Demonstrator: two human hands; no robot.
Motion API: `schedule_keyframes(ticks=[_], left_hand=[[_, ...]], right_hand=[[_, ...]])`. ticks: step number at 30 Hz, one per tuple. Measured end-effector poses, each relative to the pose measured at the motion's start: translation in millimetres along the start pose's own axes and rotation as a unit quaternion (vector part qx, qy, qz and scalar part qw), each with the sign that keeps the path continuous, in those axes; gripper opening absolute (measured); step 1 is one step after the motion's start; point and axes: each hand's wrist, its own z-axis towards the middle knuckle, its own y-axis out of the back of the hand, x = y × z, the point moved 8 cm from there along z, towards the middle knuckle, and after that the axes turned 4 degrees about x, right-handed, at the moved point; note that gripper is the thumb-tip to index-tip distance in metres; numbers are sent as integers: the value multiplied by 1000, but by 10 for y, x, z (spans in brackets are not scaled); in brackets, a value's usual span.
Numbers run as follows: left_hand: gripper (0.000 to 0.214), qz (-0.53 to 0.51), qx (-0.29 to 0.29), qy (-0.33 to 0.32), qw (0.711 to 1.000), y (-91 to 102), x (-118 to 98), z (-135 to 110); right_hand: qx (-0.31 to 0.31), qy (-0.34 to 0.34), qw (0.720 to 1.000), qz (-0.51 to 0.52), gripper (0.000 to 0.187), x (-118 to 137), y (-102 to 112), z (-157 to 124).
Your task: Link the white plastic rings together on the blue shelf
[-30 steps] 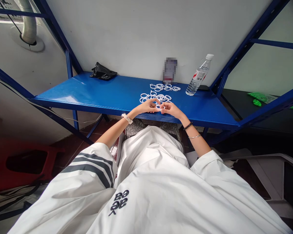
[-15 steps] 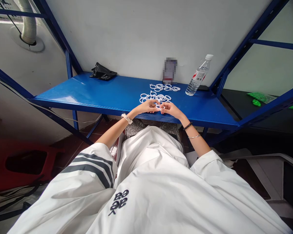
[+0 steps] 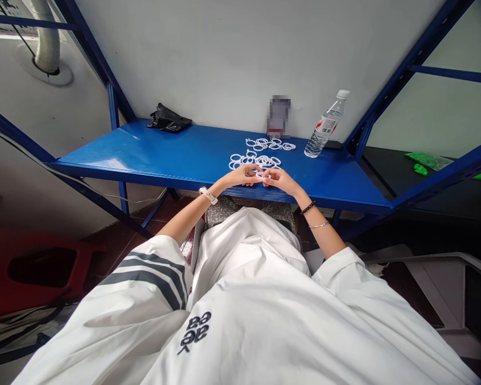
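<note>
Two hands, the left hand (image 3: 241, 175) and the right hand (image 3: 282, 179), meet at the near edge of a blue counter (image 3: 168, 149), fingertips together and pinched on one small white ring (image 3: 258, 174). That ring sits between them, just on the near side of the near rings (image 3: 260, 160), and the fingers hide part of it.

Around the work, the far rings (image 3: 269, 144) lie in a loose row, with a strip of bare blue between them and the near rings. Right behind the far rings, a pixelated thing (image 3: 278, 117) stands near the wall (image 3: 208, 64). To the right, a bottle (image 3: 324, 129) with a white cap stands on the counter, partly in front of a flat dark thing (image 3: 334, 145). Far left, well apart from the rings, lies a crumpled black bag (image 3: 169, 118). Blue posts rise at both ends of the counter. Beyond the right end, green pieces (image 3: 421, 169) lie on a dark surface; low on the left is a red stool (image 3: 78, 262).

Counted: one bottle, one bag, one pixelated thing, one flat dark thing, one stool, and two groups of rings. Rings overlap in both groups, so their exact number cannot be told.
</note>
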Motion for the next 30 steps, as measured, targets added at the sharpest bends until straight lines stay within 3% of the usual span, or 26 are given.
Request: schedule_keyframes(ticks=[30], left_hand=[[66, -4, -11, 2, 1000, 13, 30, 9]], right_hand=[[-5, -8, 1000, -12, 53, -3, 2, 7]])
